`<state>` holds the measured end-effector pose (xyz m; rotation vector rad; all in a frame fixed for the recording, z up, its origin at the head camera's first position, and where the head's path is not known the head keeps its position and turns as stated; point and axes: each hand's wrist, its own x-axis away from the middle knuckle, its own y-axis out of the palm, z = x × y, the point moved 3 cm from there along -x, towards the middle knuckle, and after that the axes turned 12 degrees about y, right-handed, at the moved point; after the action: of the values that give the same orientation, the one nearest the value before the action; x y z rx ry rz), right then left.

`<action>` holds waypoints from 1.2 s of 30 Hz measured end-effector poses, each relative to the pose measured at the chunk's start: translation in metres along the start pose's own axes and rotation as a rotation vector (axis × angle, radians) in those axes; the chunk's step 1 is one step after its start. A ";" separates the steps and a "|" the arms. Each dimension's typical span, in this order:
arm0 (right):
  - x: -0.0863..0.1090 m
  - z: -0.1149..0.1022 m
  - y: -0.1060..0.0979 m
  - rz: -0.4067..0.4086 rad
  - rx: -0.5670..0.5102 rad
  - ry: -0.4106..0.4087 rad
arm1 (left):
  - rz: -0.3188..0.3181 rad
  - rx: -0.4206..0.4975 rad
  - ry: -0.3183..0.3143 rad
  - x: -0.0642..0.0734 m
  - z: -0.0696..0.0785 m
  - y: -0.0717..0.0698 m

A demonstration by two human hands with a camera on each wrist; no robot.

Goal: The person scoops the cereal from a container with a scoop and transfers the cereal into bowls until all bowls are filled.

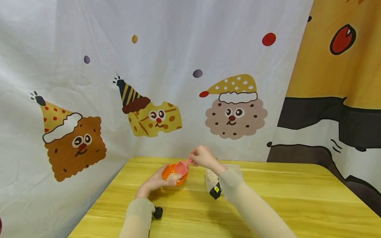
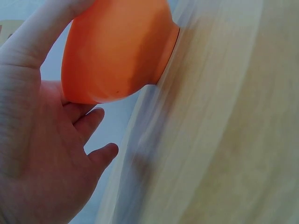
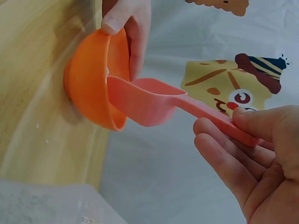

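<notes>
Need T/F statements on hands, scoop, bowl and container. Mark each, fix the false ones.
1. The right hand holds the pink scoop. True.
2. The left hand grips the orange bowl. True.
3. The orange bowl has nothing in it. False: pale flakes lie inside.
4. In the head view, a pale container stands right of the orange bowl. True.
5. The pink scoop's head is over the pale container. False: it is at the orange bowl's mouth.
</notes>
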<state>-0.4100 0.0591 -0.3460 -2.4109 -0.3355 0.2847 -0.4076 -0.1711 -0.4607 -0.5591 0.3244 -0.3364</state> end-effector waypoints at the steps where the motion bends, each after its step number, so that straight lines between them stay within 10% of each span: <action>1: 0.001 -0.002 -0.002 0.008 0.012 -0.011 | 0.000 0.002 0.001 0.000 0.000 0.000; 17: 0.016 0.008 -0.041 0.156 -0.171 0.039 | 0.002 -0.012 0.027 -0.003 0.002 0.000; 36: 0.069 0.096 -0.101 0.241 -0.509 0.247 | -0.005 -0.013 0.024 0.002 0.002 0.001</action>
<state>-0.3895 0.2122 -0.3598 -2.9544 0.0025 -0.0008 -0.4053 -0.1703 -0.4603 -0.5691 0.3484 -0.3460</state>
